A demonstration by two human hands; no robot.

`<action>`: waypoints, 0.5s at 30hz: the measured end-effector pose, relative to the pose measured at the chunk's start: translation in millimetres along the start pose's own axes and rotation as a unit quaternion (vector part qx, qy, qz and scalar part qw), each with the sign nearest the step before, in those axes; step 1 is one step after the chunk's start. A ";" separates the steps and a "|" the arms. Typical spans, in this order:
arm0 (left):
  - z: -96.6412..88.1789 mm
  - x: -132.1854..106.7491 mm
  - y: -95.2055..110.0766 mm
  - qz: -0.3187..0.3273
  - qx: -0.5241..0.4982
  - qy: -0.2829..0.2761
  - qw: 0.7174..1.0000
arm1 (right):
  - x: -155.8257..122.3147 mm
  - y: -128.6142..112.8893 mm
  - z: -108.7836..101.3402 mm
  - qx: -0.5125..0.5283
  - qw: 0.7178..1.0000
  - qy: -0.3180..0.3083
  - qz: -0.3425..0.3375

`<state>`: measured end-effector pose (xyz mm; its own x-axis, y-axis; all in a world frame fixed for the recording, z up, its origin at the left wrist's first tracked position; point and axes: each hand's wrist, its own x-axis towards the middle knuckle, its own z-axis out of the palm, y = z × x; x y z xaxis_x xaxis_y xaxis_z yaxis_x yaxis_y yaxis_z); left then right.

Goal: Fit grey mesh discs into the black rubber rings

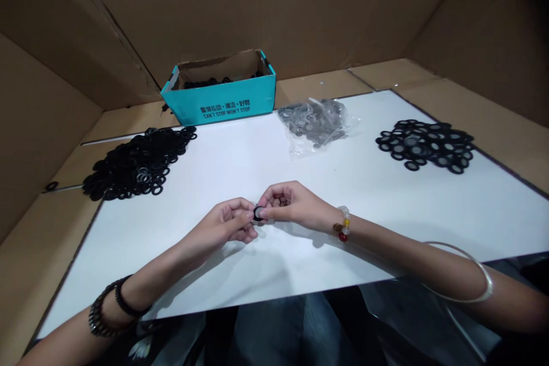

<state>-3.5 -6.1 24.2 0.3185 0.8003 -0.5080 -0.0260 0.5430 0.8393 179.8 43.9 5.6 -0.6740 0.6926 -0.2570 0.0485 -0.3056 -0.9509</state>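
Observation:
Between my two hands, low over the white board (171,251), is a small black ring (256,214) with a grey disc (259,213) at its centre. My left hand (229,223) pinches the ring's left side between thumb and fingertips. From the right, my right hand (291,203) grips the disc side with thumb and forefinger, its other fingers curled in. Whether the disc sits fully inside the ring cannot be made out behind the fingertips.
At left lies a heap of black rings (132,163). A teal box (223,100) with black pieces inside stands at the back. Beside it is a clear bag of grey discs (317,123). Disc-filled black rings (429,146) are piled at right. Cardboard walls (300,11) surround the board.

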 end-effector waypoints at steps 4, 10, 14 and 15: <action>2.2 1.2 -1.1 0.031 0.041 -0.007 0.999 | -0.6 -1.1 0.0 -0.014 1.000 -0.008 -0.004; 4.3 3.0 -4.3 0.075 0.091 0.020 0.993 | -4.3 -8.9 0.8 -0.076 0.996 -0.040 -0.003; 3.7 5.4 -6.0 0.069 0.117 0.051 0.989 | -7.6 -12.2 -0.1 -0.183 0.982 -0.045 -0.011; 3.2 6.0 -6.3 0.069 0.127 0.052 0.988 | -8.2 -12.6 -0.7 -0.205 0.977 -0.047 -0.015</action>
<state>1.7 -5.6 16.4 0.2288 0.8916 -0.3907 0.1799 0.3557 0.9171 185.3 42.5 19.5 -0.7442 0.6277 -0.2285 0.3058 0.0160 -0.9520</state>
